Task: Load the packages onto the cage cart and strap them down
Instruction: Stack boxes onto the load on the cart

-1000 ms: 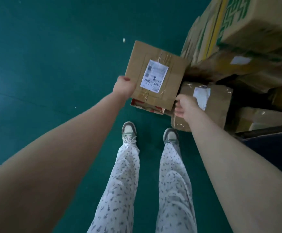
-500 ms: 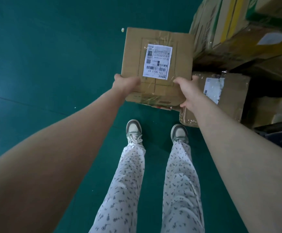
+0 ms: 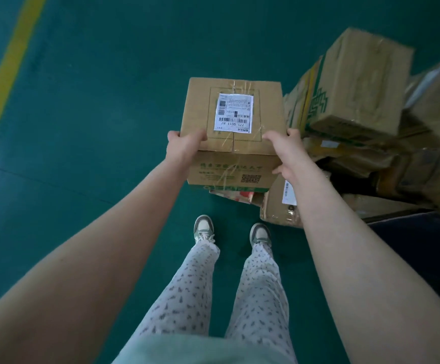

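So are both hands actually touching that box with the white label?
Touching. The head view shows the left hand and right hand gripping the labelled box at its near corners, thumbs lying on its top face.

Arms outstretched, left hand (image 3: 184, 144) gripping box (image 3: 199, 106) corner, right hand (image 3: 286, 151) gripping opposite corner, thumbs on top

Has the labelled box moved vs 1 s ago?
Yes. Against the taped carton on the floor, the labelled box has risen and turned square; left hand and right hand grip its near corners.
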A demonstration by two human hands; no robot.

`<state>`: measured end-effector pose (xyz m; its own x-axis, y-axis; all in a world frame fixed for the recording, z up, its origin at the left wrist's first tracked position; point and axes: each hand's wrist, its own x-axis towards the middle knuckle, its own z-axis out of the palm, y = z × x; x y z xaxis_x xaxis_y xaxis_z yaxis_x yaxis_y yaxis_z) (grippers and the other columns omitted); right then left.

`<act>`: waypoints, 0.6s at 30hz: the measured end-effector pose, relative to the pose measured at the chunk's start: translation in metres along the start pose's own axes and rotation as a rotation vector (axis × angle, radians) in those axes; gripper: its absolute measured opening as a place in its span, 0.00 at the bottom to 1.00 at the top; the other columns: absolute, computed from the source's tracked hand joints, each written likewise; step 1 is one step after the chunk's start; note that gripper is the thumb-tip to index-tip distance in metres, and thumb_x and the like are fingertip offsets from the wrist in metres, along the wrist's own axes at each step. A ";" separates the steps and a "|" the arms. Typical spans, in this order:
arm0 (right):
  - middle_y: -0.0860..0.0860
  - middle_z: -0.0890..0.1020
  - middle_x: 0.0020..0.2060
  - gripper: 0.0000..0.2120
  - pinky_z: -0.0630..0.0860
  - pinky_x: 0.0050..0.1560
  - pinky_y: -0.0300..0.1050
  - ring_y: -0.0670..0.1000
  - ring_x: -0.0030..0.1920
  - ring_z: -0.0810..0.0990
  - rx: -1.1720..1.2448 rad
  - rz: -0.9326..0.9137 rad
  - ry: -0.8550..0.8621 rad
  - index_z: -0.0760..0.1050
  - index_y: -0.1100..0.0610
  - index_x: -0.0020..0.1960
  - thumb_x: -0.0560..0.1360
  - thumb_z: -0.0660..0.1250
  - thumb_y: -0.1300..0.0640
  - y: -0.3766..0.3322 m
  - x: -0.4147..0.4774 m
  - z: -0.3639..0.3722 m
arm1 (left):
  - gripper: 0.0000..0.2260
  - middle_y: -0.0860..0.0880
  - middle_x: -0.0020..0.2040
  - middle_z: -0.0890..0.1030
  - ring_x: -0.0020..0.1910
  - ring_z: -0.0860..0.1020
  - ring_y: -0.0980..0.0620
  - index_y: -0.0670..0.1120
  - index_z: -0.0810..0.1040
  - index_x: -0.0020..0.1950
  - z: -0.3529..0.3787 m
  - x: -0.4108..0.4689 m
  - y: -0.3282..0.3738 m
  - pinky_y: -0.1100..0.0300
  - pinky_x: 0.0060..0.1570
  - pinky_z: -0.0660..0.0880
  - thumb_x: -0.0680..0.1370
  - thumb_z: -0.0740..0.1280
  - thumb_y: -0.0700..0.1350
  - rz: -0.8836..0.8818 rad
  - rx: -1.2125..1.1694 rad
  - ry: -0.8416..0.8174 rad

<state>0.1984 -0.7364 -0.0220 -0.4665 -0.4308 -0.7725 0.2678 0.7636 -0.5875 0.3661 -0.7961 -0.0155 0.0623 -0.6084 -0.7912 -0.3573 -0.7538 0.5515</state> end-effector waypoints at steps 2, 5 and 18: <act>0.53 0.68 0.67 0.31 0.65 0.67 0.63 0.56 0.65 0.68 0.048 -0.026 0.012 0.55 0.55 0.74 0.75 0.65 0.58 -0.014 -0.027 -0.007 | 0.16 0.52 0.46 0.70 0.43 0.71 0.54 0.48 0.63 0.60 -0.009 -0.022 0.016 0.58 0.35 0.68 0.75 0.63 0.46 0.029 -0.040 -0.009; 0.54 0.69 0.66 0.31 0.67 0.65 0.61 0.56 0.65 0.69 0.081 -0.064 0.036 0.55 0.55 0.73 0.75 0.65 0.58 -0.031 -0.074 -0.018 | 0.14 0.51 0.47 0.70 0.44 0.71 0.53 0.48 0.64 0.58 -0.024 -0.062 0.037 0.57 0.38 0.70 0.75 0.62 0.46 0.094 -0.051 -0.028; 0.54 0.69 0.63 0.32 0.71 0.60 0.63 0.57 0.59 0.71 0.235 -0.084 0.175 0.54 0.55 0.74 0.74 0.66 0.57 -0.028 -0.197 -0.088 | 0.12 0.52 0.45 0.71 0.40 0.70 0.53 0.48 0.66 0.57 -0.018 -0.181 0.071 0.56 0.39 0.69 0.75 0.61 0.46 0.363 -0.020 -0.190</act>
<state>0.2083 -0.6306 0.1678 -0.6277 -0.3829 -0.6778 0.4003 0.5879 -0.7029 0.3468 -0.7436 0.1718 -0.2384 -0.7804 -0.5780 -0.3056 -0.5046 0.8074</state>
